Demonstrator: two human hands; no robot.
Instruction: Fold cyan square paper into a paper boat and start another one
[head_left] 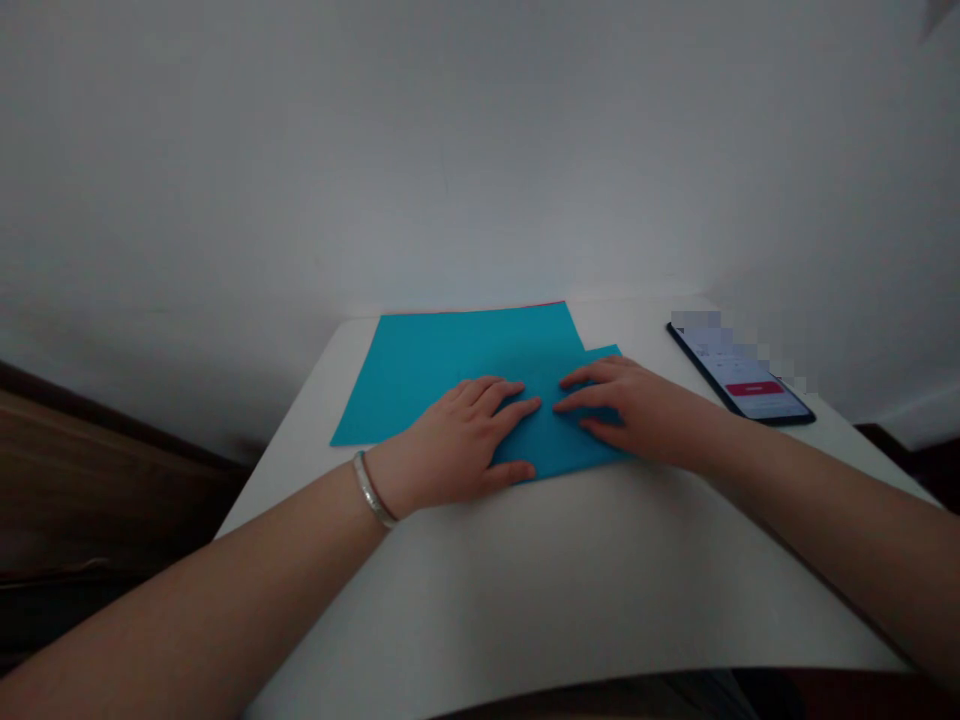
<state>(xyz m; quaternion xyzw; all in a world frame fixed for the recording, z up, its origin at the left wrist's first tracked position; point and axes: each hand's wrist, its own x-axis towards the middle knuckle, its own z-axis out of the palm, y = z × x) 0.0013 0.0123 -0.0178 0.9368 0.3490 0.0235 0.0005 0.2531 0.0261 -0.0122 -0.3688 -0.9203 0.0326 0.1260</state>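
Observation:
Two overlapping pieces of blue paper lie flat in front of me. The smaller blue piece (pixel 551 440) is under both hands, and the larger blue sheet (pixel 465 345) spreads out behind it to the left. My left hand (pixel 465 435) rests palm down on the smaller piece, fingers stretched out to the right, thumb by its front edge. From the other side my right hand (pixel 622 405) touches the same paper with its fingers apart. A narrow gap separates the fingertips of the two hands. A silver bangle (pixel 369 488) circles my left wrist.
The paper lies on a white table (pixel 525 590) pushed against a pale wall (pixel 480 150). A phone (pixel 742 375) with a lit screen lies at the right, beyond my right forearm. Brown wooden furniture (pixel 112 480) stands left of the table. A thin red edge shows behind the larger sheet.

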